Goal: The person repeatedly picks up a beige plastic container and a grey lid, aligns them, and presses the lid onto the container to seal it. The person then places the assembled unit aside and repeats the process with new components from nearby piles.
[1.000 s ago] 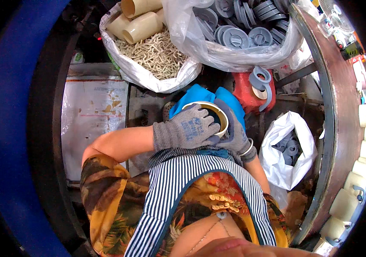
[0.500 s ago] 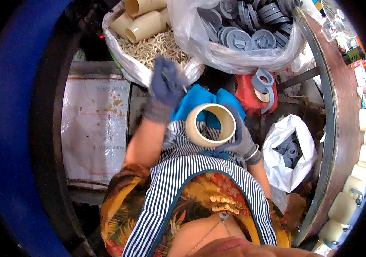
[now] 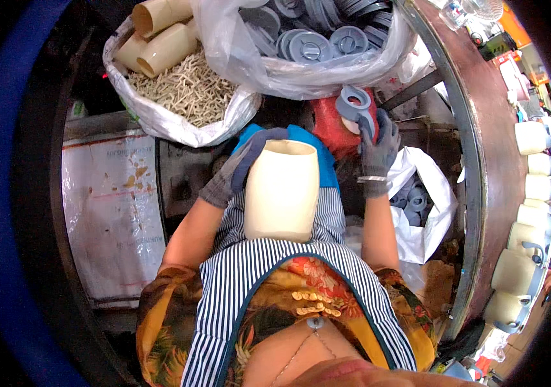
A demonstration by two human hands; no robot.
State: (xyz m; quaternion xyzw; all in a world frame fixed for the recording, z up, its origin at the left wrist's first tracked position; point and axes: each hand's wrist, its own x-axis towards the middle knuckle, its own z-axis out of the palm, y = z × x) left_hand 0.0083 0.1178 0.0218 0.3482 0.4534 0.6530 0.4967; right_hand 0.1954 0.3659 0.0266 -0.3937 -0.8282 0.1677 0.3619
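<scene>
A cream plastic jug body (image 3: 282, 193), open at the top, stands upright in my lap. My left hand (image 3: 242, 169) is closed around its left side near the rim. My right hand (image 3: 380, 155) reaches forward, its fingers wrapped around the strip-like handle of a grey ring-shaped lid (image 3: 354, 100). That lid rests on a red container (image 3: 327, 122) beyond my knees. Both hands wear grey-blue gloves, and the right fingertips are partly hidden behind the handle.
Ahead to the left, a white sack (image 3: 207, 135) holds cream scraps and several cream bodies. A clear bag (image 3: 262, 80) of grey discs stands beside it. On the right are a white bag (image 3: 440, 206) of small grey parts and a brown bench (image 3: 482, 142) with a row of jugs (image 3: 514, 271).
My left hand has come back from the sack to the cream body, which has turned upright. My right hand has left the body and gone forward to the grey lid. The view has shifted.
</scene>
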